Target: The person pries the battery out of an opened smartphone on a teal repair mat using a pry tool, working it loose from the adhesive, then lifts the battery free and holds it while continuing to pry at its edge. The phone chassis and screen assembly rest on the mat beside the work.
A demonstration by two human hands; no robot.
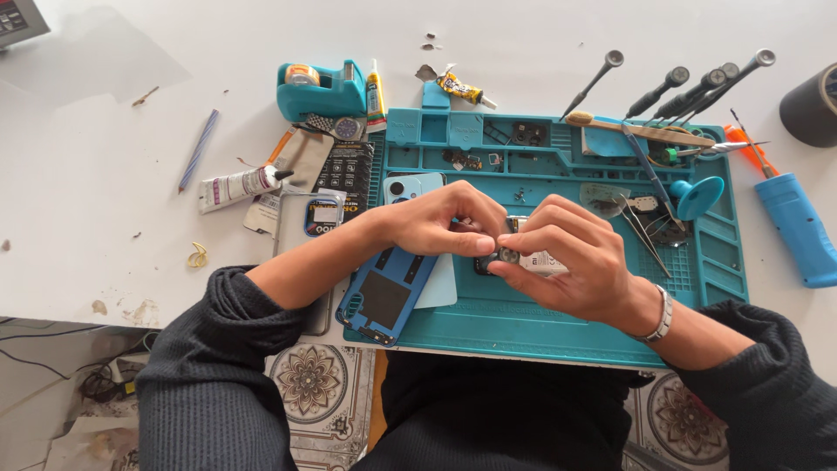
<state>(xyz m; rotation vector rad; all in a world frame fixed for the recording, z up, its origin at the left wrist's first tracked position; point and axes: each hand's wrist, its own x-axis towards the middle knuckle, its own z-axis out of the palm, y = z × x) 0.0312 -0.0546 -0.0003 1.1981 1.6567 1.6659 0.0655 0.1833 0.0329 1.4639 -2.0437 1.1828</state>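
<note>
White worktop [96, 201], teal repair mat [558, 331] on its near-centre. Blue phone frame [388, 292] lies on the mat's near-left corner, a pale blue back cover [410, 186] just far of it, partly under the left hand. Blue cylindrical tool [798, 228] off the mat's right edge; teal tape dispenser [318, 87] off its far-left corner. Row of screwdrivers [689, 92] leans over the far-right of the mat, tweezers [641, 228] on the mat right of the hands, glue tube [237, 186] on the worktop to the left.

Both hands meet over mid-mat. Left hand [436, 222]: fingers curled, tips pinching the left side of a small phone part [510, 253] with dark camera lenses. Right hand [571, 262]: fingers clenched around the same part from the right, thumb on top. Part is held just above the mat, between both hands, mostly hidden by fingers.
</note>
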